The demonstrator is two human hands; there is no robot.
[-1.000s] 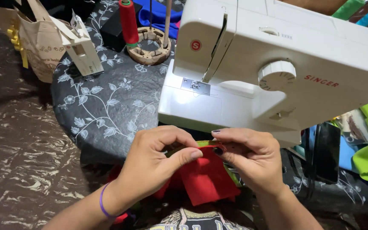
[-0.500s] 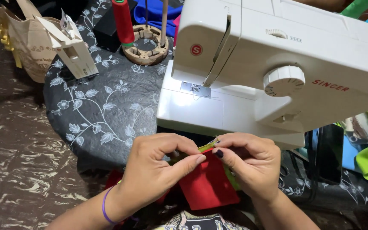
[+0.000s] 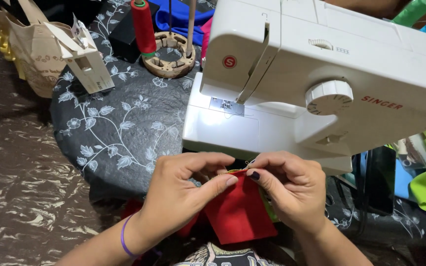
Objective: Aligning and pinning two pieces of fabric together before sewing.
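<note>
Red fabric piece hangs lengthwise (top edge pinched) between both hands' fingers.

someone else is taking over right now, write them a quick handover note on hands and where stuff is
Left hand: pinching the top edge of the red fabric piece.
Right hand: pinching the same edge, with a thin yellow-green strip showing along it.
Fabric is held in front of the white sewing machine, not under its needle.
Red thread spool stands on the round wooden holder.
Done: edge gripped.
Left: nothing stitched yet, as far as visible.
</note>
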